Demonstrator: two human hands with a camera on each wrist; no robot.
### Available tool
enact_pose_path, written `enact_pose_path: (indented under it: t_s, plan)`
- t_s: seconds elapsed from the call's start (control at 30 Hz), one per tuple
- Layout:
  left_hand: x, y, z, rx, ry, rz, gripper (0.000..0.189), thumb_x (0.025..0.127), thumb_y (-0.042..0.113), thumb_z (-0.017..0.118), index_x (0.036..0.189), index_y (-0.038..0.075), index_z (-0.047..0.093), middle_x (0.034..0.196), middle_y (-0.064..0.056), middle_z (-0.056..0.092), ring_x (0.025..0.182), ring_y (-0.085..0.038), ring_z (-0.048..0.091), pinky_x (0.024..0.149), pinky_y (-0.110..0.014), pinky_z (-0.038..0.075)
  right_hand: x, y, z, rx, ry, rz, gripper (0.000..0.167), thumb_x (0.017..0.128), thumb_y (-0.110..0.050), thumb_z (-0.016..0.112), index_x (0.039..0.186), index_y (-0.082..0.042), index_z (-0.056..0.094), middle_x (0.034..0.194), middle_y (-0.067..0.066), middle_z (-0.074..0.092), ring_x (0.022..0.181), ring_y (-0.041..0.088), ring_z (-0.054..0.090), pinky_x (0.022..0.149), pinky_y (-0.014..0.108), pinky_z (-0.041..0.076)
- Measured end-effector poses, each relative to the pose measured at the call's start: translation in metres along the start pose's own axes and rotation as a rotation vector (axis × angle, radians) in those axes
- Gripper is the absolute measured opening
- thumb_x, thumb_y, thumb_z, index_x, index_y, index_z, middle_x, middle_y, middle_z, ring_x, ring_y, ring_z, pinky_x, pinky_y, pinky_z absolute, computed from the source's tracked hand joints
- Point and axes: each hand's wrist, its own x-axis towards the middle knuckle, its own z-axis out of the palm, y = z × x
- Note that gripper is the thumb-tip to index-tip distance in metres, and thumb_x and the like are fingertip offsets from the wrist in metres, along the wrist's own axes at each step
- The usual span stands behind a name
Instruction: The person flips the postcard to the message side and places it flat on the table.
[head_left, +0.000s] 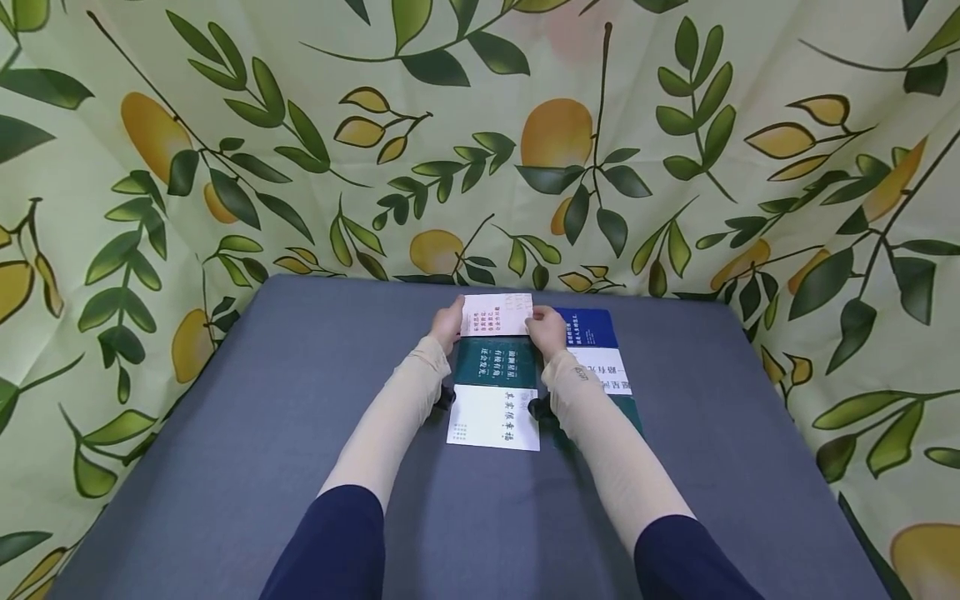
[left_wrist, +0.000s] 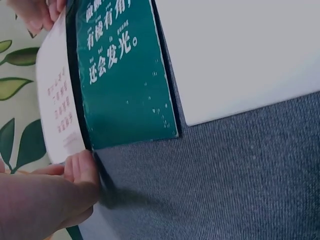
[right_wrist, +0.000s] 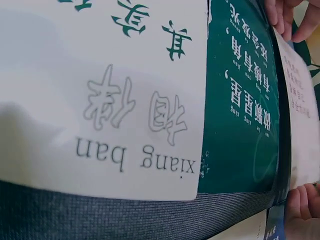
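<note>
A thin pale pink booklet with red print lies at the far end of a column. My left hand pinches its left edge, fingertips at the near corner in the left wrist view. At the opposite edge my right hand grips it between thumb and fingers. Directly nearer is a dark green booklet with white characters; a dark strip shows between it and the pink one. Closest to me lies a white booklet with green characters and "xiang ban" lettering.
Right of this column a second one holds a blue booklet, a white booklet and a green one, partly hidden by my right forearm. All lie on a grey cloth-covered table. A leaf-patterned curtain hangs behind the far edge.
</note>
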Motion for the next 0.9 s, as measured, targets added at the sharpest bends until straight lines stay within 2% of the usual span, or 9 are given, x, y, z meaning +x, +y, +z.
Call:
enact_pose_path:
  t_s: [0.13,0.23,0.33,0.5,0.67,0.77,0.9]
  plan:
    - [-0.0063,0.0029,0.0015,-0.022,-0.006,-0.018,0.07,0.095,0.055,0.034,0.143,0.005,0.031,0.146,-0.012,0.034,0.131,-0.028,0.036,0.11,-0.042,0.031,0.0003,-0.0009,0.001,0.032,0.034,-0.008,0.042,0.09,-0.011,0.053,0.13,0.002,0.05,0.128,0.019,0.055,0.119,0.029,0.051,0.102,0.039,0.043]
    - [-0.0046,0.0019,0.0053,-0.028,-0.007,-0.011,0.069,0.094,0.058,0.033,0.14,0.007,0.037,0.142,-0.012,0.038,0.129,-0.028,0.036,0.111,-0.044,0.027,0.0,-0.0022,0.0004,0.044,0.053,-0.024,0.044,0.09,-0.011,0.053,0.131,0.002,0.049,0.128,0.02,0.055,0.119,0.029,0.05,0.104,0.04,0.04]
    - [0.0002,-0.0006,0.0083,-0.004,0.005,0.017,0.073,0.092,0.063,0.031,0.137,0.007,0.041,0.138,-0.011,0.043,0.123,-0.027,0.039,0.107,-0.044,0.03,0.0003,-0.0029,-0.0008,0.05,0.064,-0.032,0.046,0.089,-0.011,0.053,0.133,0.002,0.048,0.13,0.02,0.054,0.121,0.029,0.049,0.106,0.04,0.037]
    - [-0.0009,-0.001,0.0085,-0.013,0.018,0.07,0.067,0.095,0.057,0.032,0.135,0.004,0.042,0.134,-0.013,0.046,0.12,-0.028,0.041,0.106,-0.043,0.03,0.002,-0.0013,-0.0017,0.038,0.07,-0.044,0.049,0.09,-0.012,0.053,0.136,0.001,0.045,0.134,0.019,0.052,0.126,0.028,0.046,0.109,0.039,0.035]
    - [-0.0064,0.0014,0.0055,-0.046,0.005,0.036,0.06,0.096,0.052,0.035,0.134,0.007,0.043,0.131,-0.013,0.046,0.123,-0.028,0.039,0.11,-0.045,0.026,0.0017,-0.0007,-0.0002,0.03,0.074,-0.044,0.047,0.089,-0.013,0.054,0.134,-0.002,0.048,0.132,0.018,0.052,0.122,0.028,0.045,0.109,0.039,0.034]
    - [-0.0047,0.0017,0.0048,-0.065,0.013,0.019,0.061,0.095,0.053,0.036,0.134,0.007,0.045,0.135,-0.012,0.045,0.123,-0.028,0.039,0.111,-0.045,0.026,0.0017,-0.0013,0.0002,0.04,0.074,-0.041,0.045,0.089,-0.013,0.054,0.133,-0.002,0.05,0.13,0.017,0.051,0.119,0.028,0.044,0.108,0.04,0.034]
    - [-0.0012,0.0022,0.0045,-0.09,0.036,0.03,0.061,0.095,0.052,0.038,0.134,0.006,0.047,0.139,-0.012,0.044,0.122,-0.028,0.04,0.109,-0.043,0.029,0.0029,-0.0021,-0.0004,0.077,0.084,-0.037,0.044,0.089,-0.012,0.054,0.131,-0.001,0.051,0.127,0.017,0.051,0.116,0.028,0.045,0.106,0.04,0.035]
